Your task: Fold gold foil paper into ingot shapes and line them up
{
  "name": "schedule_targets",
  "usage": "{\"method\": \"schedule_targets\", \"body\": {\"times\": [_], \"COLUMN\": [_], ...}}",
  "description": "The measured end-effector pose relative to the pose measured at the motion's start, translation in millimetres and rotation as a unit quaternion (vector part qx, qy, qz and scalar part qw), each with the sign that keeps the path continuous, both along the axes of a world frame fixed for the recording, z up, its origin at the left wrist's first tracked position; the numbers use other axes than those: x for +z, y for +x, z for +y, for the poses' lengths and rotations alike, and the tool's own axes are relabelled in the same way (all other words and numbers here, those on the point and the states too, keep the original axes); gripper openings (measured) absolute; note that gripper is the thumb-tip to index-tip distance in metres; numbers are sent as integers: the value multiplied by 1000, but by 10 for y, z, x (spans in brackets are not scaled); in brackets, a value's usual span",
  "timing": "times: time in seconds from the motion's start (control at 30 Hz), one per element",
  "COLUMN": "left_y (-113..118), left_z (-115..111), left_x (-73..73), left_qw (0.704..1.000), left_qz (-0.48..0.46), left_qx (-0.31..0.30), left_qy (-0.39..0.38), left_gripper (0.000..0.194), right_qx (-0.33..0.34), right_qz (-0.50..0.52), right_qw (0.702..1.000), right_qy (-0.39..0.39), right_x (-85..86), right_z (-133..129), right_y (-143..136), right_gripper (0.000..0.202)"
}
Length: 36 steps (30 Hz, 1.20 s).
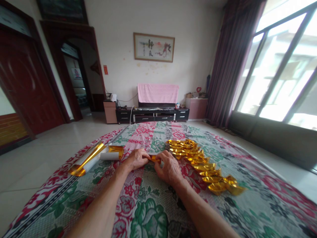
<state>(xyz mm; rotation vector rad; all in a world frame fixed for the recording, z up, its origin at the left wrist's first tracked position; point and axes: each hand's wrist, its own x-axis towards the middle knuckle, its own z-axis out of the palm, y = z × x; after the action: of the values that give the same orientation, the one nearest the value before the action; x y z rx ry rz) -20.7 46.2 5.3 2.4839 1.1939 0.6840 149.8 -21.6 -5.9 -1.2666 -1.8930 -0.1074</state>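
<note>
Both my hands are at the middle of the cloth-covered table, closed on one small piece of gold foil paper. My left hand pinches its left end. My right hand grips the right end, its thumb and fingers bent over it. The piece looks partly folded, and its ends are hidden by my fingers. To the right lie rows of folded gold paper ingots, shiny and boat-shaped. Left of my hands are loose gold foil sheets with white backs, curled, beside a smaller curled sheet.
A flowered cloth in red, green and white covers the round table. Past its far edge stands a low black TV cabinet with a pink towel draped above it. Windows and a dark curtain are on the right.
</note>
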Motion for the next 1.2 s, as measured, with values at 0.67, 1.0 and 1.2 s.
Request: {"method": "schedule_targets", "body": {"times": [0.67, 1.0, 1.2], "left_y": [-24, -7, 48], "left_z": [50, 70, 8], "left_x": [-26, -30, 5], "left_qw": [998, 976, 943], "left_qz": [-52, -178, -279], "left_qx": [-3, 7, -6], "left_qy": [16, -123, -181], "left_gripper": [23, 32, 29], "right_qx": [-39, -3, 15], "right_qz": [15, 99, 127], "right_qw": [999, 995, 991], "right_qy": [-31, 29, 41], "right_x": [-139, -70, -75], "right_z": [152, 196, 198], "right_y": [14, 4, -5], "right_gripper": [7, 14, 12]}}
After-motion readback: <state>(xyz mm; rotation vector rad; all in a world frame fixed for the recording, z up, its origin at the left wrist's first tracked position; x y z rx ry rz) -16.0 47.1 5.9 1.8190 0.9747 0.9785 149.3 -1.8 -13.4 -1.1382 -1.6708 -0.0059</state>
